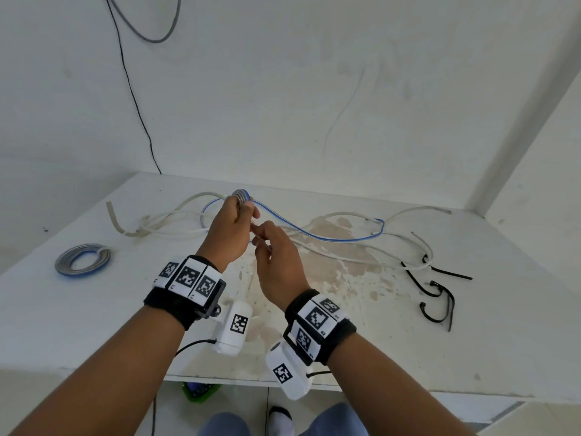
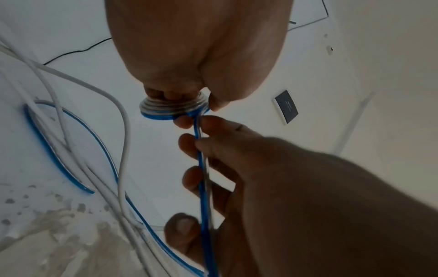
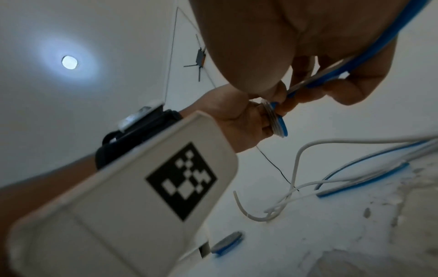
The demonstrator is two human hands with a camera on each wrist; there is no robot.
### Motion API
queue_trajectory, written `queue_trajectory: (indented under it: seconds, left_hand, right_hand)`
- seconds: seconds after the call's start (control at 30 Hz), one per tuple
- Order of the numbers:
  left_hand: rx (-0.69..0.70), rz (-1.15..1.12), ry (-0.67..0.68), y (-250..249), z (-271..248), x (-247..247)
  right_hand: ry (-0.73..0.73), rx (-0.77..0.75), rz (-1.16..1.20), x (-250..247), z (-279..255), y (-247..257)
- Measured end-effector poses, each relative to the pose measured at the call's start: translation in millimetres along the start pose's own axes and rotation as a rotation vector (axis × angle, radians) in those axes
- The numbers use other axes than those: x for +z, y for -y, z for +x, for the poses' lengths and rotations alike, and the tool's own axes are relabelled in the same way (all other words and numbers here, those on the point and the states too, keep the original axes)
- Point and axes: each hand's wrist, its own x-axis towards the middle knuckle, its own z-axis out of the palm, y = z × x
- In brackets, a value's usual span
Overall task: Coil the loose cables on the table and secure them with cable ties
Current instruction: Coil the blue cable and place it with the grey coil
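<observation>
My left hand (image 1: 234, 228) holds a small coil (image 1: 242, 195) of the blue-and-white flat cable (image 1: 330, 239) wound round its fingers, raised above the table. In the left wrist view the coil (image 2: 170, 110) sits at the fingertips, with the thumb against its edge. Just to the right, my right hand (image 1: 276, 259) has its fingers curled round the free strand (image 2: 202, 178) leading into the coil. From there the strand trails right across the table. The right wrist view shows the coil (image 3: 277, 120) edge-on and the strand (image 3: 355, 61) in my right hand (image 3: 296, 46).
A finished blue-grey coil (image 1: 82, 259) lies at the table's left. Loose white cables (image 1: 176, 221) sprawl across the back of the white table (image 1: 471, 357). Several black cable ties (image 1: 437, 294) lie at the right. A black wire (image 1: 132, 96) hangs down the wall.
</observation>
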Motion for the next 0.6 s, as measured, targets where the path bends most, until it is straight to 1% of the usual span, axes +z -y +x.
queue_trajectory:
  seconds: [0.1, 0.2, 0.27, 0.33, 0.43, 0.53, 0.6]
  left_hand:
    - [-0.022, -0.110, -0.061, 2, 2, -2]
    - [-0.046, -0.342, -0.126, -4, 1, -2]
    - [-0.052, -0.458, -0.116, -9, 1, -2]
    - [-0.068, -0.552, -0.093, -14, 0, -2]
    - [-0.105, -0.678, -0.057, -19, -2, -1]
    - [-0.141, -0.737, -0.017, -23, -4, 0]
    - [-0.161, -0.763, 0.001, -25, -5, 1]
  right_hand:
    - [0.034, 0.098, 0.158, -7, 1, 0]
    - [0.082, 0.312, 0.372, -14, 5, 2]
    - [0.095, 0.401, 0.441, -19, 7, -1]
    - [0.086, 0.408, 0.448, -24, 12, -5]
    - [0.086, 0.364, 0.408, -33, 19, -7]
    - [0.077, 0.335, 0.344, -41, 23, -7]
    - [0.058, 0.316, 0.255, -44, 25, -10]
